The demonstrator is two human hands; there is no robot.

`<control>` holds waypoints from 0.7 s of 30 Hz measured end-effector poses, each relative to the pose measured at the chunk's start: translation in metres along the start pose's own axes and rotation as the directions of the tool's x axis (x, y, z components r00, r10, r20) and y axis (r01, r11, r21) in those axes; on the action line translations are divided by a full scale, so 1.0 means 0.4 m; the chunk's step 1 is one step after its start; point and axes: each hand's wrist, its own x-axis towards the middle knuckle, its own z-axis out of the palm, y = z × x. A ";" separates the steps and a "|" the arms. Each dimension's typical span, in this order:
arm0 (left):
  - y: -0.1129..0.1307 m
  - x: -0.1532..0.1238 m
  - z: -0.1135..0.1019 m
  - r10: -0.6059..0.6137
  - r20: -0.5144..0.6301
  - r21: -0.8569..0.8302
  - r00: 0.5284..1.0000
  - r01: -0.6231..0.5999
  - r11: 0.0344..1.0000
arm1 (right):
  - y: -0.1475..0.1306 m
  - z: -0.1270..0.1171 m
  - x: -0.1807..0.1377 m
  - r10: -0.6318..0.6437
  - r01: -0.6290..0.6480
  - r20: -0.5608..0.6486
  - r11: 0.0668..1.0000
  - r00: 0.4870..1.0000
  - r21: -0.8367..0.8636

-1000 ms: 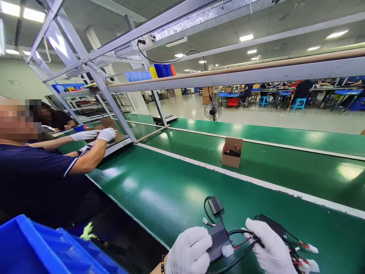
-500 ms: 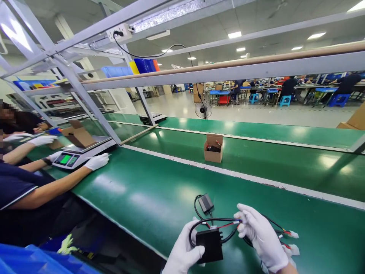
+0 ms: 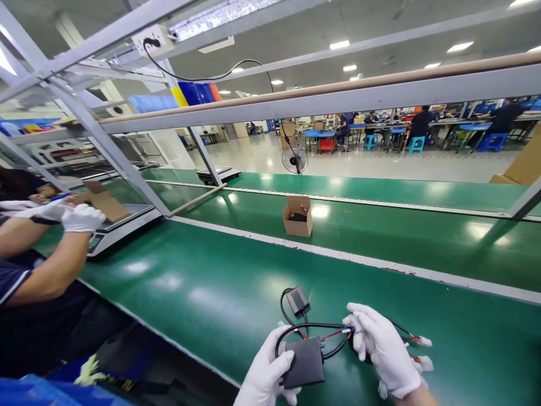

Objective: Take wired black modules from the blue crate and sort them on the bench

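My left hand [image 3: 264, 376], in a white glove, grips the left edge of a flat black box [image 3: 303, 361] just above the green bench. Black and red wires [image 3: 325, 332] loop out of the box toward my right hand [image 3: 382, 349], also gloved, whose fingers pinch the wires near a white connector. More wires with white plugs [image 3: 422, 341] trail out to the right of that hand. A smaller black module [image 3: 297, 299] on a black lead lies on the bench just beyond the box.
An open cardboard box [image 3: 298, 216] with parts inside rides the green conveyor [image 3: 380, 237]. At left a co-worker's gloved hand [image 3: 82, 217] is at a scale [image 3: 122, 223] holding a carton. A grey metal frame [image 3: 296, 107] spans overhead. A blue bin [image 3: 38, 393] sits bottom left.
The view has swung right. My hands lifted the black box and drew its wires into a loop. The small carton travelled left on the conveyor. The co-worker's hand returned to the scale.
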 end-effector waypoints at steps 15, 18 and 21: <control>-0.074 0.035 0.008 0.049 0.315 0.138 0.948 -0.097 0.986 | 0.062 0.023 -0.128 -0.405 0.470 0.553 -0.292 0.728 -0.833; -0.100 0.058 0.025 0.002 0.249 0.116 0.968 -0.032 0.993 | 0.007 -0.006 -0.127 -0.333 0.387 0.452 -0.246 0.827 -0.889; -0.101 0.081 0.034 0.096 0.136 0.129 0.986 -0.114 0.985 | -0.091 -0.048 -0.087 -0.286 0.248 0.268 -0.104 0.920 -0.963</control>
